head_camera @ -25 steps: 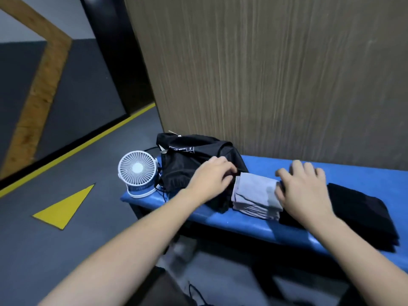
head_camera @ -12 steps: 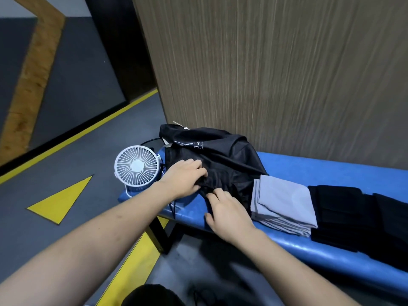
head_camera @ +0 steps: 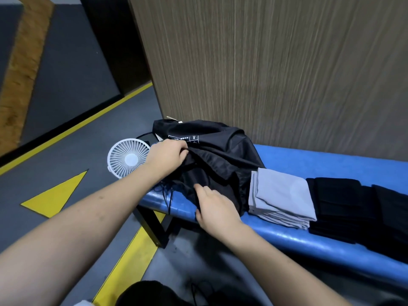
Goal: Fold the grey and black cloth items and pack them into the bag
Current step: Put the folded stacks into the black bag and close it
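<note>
While the left hand [head_camera: 169, 155] grips the upper rim of the black drawstring bag [head_camera: 212, 155], the right hand [head_camera: 215, 207] pinches its lower rim; folded grey cloths [head_camera: 281, 196] lie at the bag's 4 o'clock, touching it, on the blue bench [head_camera: 309, 160].

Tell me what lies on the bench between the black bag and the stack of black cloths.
The folded grey cloths lie there in a stack, between the black bag and the black cloths on the blue bench, seen in the head view.

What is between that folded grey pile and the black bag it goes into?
Nothing visible: the grey pile lies right beside the black bag, whose mouth both hands, left hand and right hand, are holding.
</note>
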Motion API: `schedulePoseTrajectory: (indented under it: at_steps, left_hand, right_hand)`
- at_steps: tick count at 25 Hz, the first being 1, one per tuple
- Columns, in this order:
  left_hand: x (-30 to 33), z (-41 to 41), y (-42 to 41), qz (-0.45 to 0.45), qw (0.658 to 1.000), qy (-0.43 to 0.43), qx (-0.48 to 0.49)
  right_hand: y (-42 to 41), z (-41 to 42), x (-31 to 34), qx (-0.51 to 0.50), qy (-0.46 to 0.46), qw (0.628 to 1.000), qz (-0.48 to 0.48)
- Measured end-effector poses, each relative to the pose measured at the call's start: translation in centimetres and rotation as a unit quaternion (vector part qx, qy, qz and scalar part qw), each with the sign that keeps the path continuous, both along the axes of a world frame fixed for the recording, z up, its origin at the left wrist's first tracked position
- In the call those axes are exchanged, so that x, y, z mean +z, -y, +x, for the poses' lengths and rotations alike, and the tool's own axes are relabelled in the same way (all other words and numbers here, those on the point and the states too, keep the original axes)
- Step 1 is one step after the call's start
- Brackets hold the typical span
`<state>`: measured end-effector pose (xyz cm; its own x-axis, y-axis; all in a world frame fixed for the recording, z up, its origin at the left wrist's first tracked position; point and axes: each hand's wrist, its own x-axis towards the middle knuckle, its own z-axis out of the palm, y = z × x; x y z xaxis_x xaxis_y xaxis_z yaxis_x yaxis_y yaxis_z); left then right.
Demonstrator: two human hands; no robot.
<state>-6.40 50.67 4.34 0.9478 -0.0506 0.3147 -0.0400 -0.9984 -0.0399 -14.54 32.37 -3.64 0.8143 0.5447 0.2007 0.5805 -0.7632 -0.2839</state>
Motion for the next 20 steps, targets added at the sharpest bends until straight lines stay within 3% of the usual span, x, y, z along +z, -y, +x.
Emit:
schedulePoseTrajectory:
  at_steps: [8, 12, 16, 20]
  left_hand:
    - [2.0, 2.4, -0.2, -0.027, 0.996, 0.053, 0.070]
    - [2.8, 4.5, -0.8, -0.028, 0.995, 0.039, 0.084]
    - [2.3, 4.3, 1.7, -0.099, 0.995, 0.013, 0.013]
    - [3.0, 0.6, 4.4, 0.057, 0.970, 0.117, -0.204]
  right_hand:
    - [1.4, -2.0, 1.6, 0.060, -0.058, 0.994, -0.075]
    - [2.9, -2.6, 2.2, 0.097, -0.074, 0.986, -0.112]
    - [3.7, -1.9, 2.2, 0.061, -0.004, 0.998, -0.003]
    - [2.9, 0.0, 0.7, -0.011, -0.074, 0.982, 0.176]
